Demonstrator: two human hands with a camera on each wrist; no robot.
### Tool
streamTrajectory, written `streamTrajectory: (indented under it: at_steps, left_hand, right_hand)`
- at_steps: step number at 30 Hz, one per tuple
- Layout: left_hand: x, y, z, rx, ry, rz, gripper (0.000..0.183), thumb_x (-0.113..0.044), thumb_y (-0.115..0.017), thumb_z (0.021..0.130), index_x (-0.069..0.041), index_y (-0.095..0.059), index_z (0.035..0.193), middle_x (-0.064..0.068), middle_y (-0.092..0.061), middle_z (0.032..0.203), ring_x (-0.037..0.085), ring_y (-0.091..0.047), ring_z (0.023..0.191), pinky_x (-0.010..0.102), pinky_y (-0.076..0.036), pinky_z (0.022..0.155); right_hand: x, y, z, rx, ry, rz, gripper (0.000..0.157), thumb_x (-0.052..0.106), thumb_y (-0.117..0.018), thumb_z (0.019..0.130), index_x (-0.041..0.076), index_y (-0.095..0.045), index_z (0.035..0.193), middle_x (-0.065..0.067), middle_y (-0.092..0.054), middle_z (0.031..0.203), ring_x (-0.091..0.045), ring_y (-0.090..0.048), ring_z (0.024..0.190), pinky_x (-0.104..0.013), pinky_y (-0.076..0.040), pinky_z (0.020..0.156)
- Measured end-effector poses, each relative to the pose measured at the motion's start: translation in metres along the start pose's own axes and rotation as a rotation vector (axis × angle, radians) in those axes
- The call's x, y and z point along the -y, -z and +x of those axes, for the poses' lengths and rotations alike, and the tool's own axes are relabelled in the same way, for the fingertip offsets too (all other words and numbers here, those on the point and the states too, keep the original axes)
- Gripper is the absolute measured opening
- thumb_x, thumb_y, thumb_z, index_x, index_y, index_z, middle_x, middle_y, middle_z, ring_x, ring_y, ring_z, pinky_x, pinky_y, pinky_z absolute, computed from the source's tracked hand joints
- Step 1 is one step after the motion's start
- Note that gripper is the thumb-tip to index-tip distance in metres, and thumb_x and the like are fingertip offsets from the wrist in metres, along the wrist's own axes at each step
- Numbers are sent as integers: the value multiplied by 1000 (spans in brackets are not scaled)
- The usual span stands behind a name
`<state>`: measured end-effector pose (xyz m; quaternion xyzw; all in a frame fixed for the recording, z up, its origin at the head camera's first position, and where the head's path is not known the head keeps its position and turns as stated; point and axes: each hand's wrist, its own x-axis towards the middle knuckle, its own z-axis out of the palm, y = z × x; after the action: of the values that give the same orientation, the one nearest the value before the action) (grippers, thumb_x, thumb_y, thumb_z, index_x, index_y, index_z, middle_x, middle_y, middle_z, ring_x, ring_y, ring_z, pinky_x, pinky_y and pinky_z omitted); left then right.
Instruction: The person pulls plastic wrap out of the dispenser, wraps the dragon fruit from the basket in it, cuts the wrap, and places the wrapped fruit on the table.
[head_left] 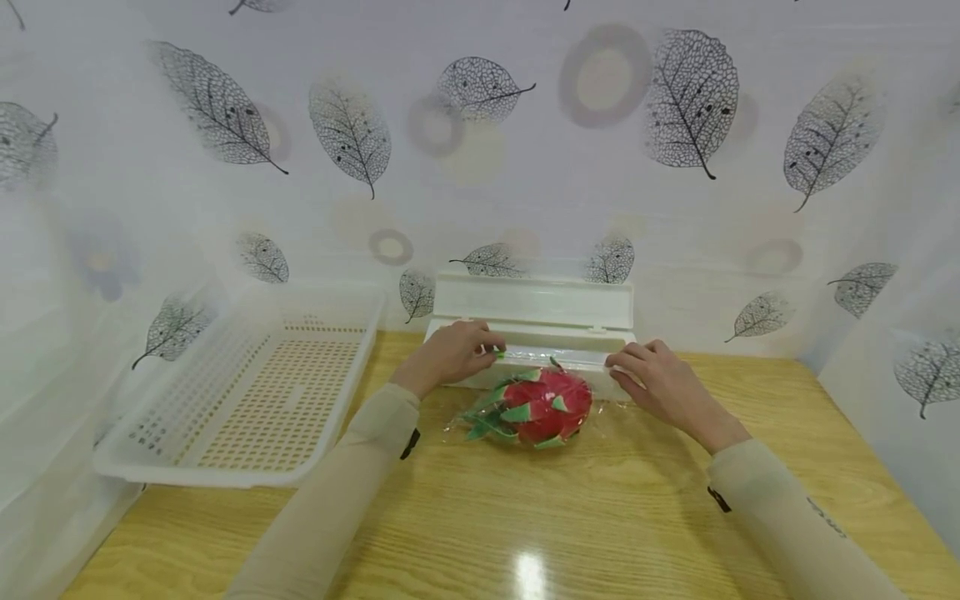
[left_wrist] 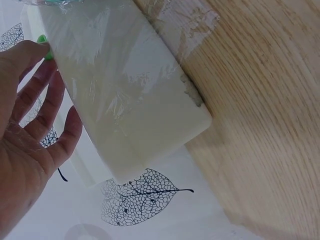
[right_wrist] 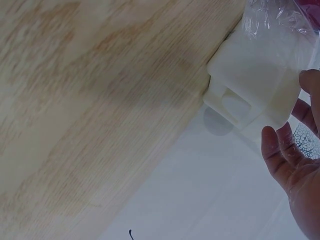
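Observation:
A white cling film box (head_left: 603, 386) stands at the back of the table, its lid (head_left: 532, 302) tipped up. My left hand (head_left: 448, 354) pinches a small green slide cutter (left_wrist: 46, 49) between thumb and finger at the box's front edge. At the box's right end, my right hand (head_left: 667, 387) grips the rim, thumb in front and fingers behind. Clear cling film (left_wrist: 115, 75) runs down over the box's front. Before the box lies a red dragon fruit (head_left: 553, 407) with green tips, the film spread around it.
To the left sits a white perforated plastic basket (head_left: 217, 477) against the curtain. A leaf-patterned curtain (head_left: 525, 192) hangs behind the wooden table (head_left: 465, 517) and down both sides.

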<state>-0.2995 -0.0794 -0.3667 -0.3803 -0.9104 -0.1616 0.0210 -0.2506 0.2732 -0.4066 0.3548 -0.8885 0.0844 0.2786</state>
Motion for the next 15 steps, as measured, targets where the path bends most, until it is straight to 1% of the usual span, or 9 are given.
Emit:
streamTrajectory:
  at_steps: [6, 11, 15]
  left_hand:
    - [1, 0, 1, 12, 8, -1, 22, -18, -63, 100, -17, -75, 119, 3, -70, 103, 17, -66, 88, 29, -57, 75]
    - [0, 0, -2, 27, 36, -41, 23, -19, -63, 101, -16, -74, 121, 2, -69, 103, 14, -63, 85, 27, -56, 75]
    - [0, 0, -4, 25, 34, -65, 24, -18, -63, 101, -16, -73, 122, 3, -68, 103, 13, -63, 86, 26, -55, 76]
  right_hand:
    - [0, 0, 0, -7, 2, 3, 20, 6, -80, 84, 9, -74, 102, -5, -71, 95, -30, -63, 84, -44, -56, 67]
    - [1, 1, 0, -2, -2, 4, 19, 6, -79, 84, 8, -75, 103, -6, -73, 95, -30, -63, 84, -44, -56, 68]
    - [2, 0, -1, -1, -8, 3, 19, 7, -79, 84, 9, -75, 103, -6, -73, 96, -29, -62, 84, -42, -55, 67]
